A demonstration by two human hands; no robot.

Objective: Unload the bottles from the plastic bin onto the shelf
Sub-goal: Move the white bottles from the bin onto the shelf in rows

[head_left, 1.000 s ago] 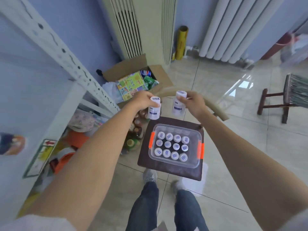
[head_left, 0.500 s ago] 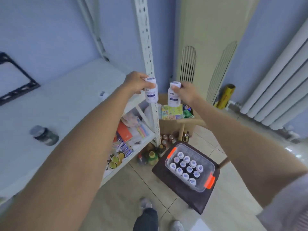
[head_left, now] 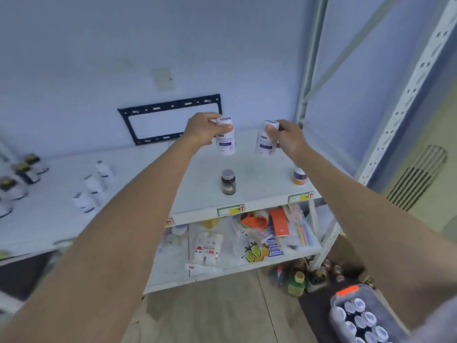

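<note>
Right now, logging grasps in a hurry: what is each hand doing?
Left hand: grips a white bottle by its top, above the shelf.
Right hand: grips a second white bottle the same way.

White bottles with blue labels; white shelf; orange-latched bin
</note>
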